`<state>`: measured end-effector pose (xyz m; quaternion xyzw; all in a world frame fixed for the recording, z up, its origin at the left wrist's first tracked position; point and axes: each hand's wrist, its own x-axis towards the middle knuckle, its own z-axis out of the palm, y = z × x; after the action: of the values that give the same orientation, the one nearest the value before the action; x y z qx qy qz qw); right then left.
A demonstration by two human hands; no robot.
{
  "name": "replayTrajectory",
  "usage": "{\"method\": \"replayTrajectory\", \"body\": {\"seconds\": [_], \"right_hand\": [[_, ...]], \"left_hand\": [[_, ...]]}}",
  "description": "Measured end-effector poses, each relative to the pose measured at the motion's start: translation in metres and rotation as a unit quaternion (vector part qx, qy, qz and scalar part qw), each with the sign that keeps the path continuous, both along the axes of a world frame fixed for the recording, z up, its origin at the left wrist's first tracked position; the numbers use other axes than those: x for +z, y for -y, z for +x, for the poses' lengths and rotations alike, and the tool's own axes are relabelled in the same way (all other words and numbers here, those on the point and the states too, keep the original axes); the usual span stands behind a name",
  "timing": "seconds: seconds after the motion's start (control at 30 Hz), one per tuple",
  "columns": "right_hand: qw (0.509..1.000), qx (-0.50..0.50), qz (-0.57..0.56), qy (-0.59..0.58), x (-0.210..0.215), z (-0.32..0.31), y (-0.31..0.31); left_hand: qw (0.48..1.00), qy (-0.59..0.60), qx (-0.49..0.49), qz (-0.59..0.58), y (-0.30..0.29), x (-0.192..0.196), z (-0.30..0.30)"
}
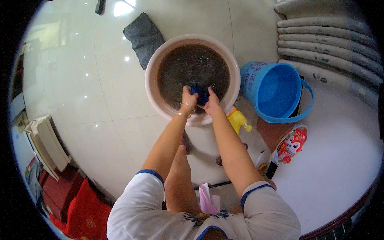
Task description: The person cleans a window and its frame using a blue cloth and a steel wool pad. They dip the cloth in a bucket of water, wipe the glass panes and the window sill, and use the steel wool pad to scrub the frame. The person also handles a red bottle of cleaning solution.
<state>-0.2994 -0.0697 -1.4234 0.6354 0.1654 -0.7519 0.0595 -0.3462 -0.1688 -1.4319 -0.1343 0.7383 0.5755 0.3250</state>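
Note:
Both my hands are over a round pale-pink basin (151,93) of dark, murky water (188,64) with bits of foam on it. A wet dark-blue cloth (199,92) is bunched between them, partly in the water. My left hand (189,98), with thin bracelets at its wrist, grips the cloth's left side, fingers curled. On the cloth's right side my right hand (213,102) holds it with the thumb and fingers. How much more cloth lies under the water is hidden.
Right of the basin a blue bucket (250,84) lies tilted, its mouth toward me. A yellow pump bottle (239,120) stands between them. A grey folded cloth (144,38) lies on the tiles beyond the basin's left. Stacked patterned cushions (324,36) fill the far right.

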Motion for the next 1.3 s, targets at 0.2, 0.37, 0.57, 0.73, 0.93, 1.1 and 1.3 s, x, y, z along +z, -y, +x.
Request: {"method": "replayTrajectory", "body": {"seconds": [0.2,0.37,0.57,0.73,0.93,1.1,1.3], "right_hand": [[0.991,0.019,-0.08,-0.101,0.002,0.005,-0.01],[0.975,0.181,0.111,-0.07,0.042,-0.023,0.003],[0.838,0.325,0.421,0.119,-0.007,-0.004,0.008],[0.963,0.22,0.152,0.032,-0.01,0.001,0.01],[0.985,-0.002,-0.025,-0.169,-0.023,0.022,-0.021],[0.992,0.014,-0.016,-0.125,0.014,-0.002,0.001],[0.884,0.292,0.35,0.102,0.036,-0.008,0.006]], "left_hand": [[0.978,-0.095,-0.175,0.066,-0.008,0.05,0.014],[0.926,-0.134,-0.262,-0.236,-0.004,0.033,-0.041],[0.804,-0.355,-0.297,-0.374,0.006,0.028,-0.035],[0.902,-0.091,-0.374,-0.196,0.011,-0.019,-0.025],[0.974,0.047,-0.078,0.206,-0.021,0.052,0.009],[0.936,-0.183,-0.258,-0.157,-0.034,0.057,-0.015],[0.843,-0.32,-0.222,-0.37,0.006,0.015,-0.048]]}}
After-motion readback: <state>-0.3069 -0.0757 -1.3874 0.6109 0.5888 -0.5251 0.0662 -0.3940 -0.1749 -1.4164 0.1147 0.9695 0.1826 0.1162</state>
